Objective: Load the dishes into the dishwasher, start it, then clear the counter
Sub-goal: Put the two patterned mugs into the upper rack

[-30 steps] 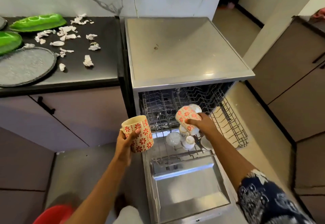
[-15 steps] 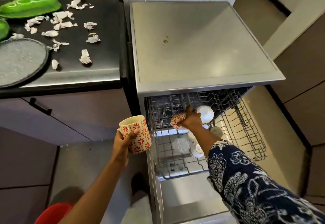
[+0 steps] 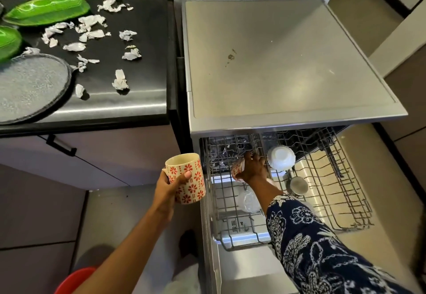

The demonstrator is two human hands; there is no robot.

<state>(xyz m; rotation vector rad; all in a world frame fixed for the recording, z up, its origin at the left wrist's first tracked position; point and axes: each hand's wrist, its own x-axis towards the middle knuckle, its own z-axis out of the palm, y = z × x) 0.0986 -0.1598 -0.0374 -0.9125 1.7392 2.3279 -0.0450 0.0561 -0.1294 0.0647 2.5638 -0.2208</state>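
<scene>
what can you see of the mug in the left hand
The mug is cream with rows of red flowers and short red bars, and looks like glazed ceramic. Its inside is plain, pale and appears empty. It is held nearly upright with the mouth up, in the air over the floor, just left of the open dishwasher. The left hand wraps it from the left side with the thumb across the front. The handle cannot be clearly made out behind the hand.
</scene>
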